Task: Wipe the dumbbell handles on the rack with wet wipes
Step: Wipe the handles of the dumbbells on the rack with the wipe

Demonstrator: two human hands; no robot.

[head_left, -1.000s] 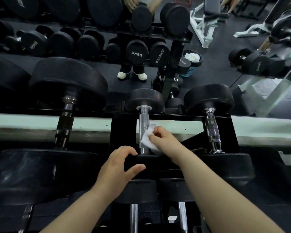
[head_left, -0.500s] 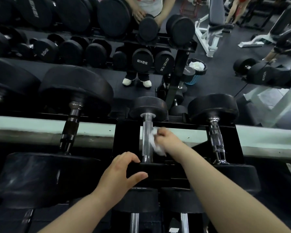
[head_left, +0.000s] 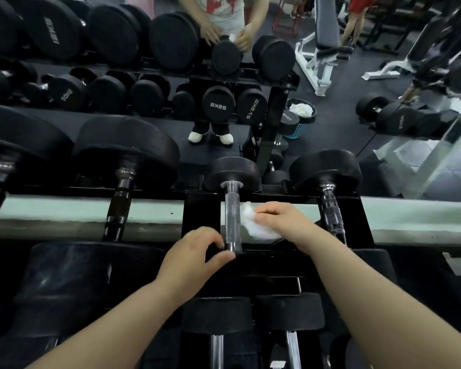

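Wiping step on the small dumbbell's knurled chrome handle (head_left: 232, 219), judged mid-way; right hand (head_left: 280, 222) pinches a crumpled white wet wipe (head_left: 253, 227) just right of the bar, wipe's left edge at the bar's side, actual contact hard to confirm; left hand (head_left: 194, 251) has its fingers curled over the near head (head_left: 264, 265) with the thumb on its front, right at the foot of the bar; hands near each other but apart, bar between them.

Dumbbell sits in the black rack saddle (head_left: 201, 217), top tier, between a big dumbbell handle (head_left: 119, 206) on the left and another chrome handle (head_left: 332, 214) on the right; mirror behind.

To do it well, my read: fold the wipe round the bar instead of dabbing one side; stroke full length, collar to collar; press firmly since knurling traps grime; use the left hand to roll the dumbbell so the underside comes up; keep that hand's fingers clear of the wipe path.

Long axis runs near-to-far, straight away from the person; far head (head_left: 232, 173) points at the mirror, near head toward the body; bar lies roughly level, not standing.
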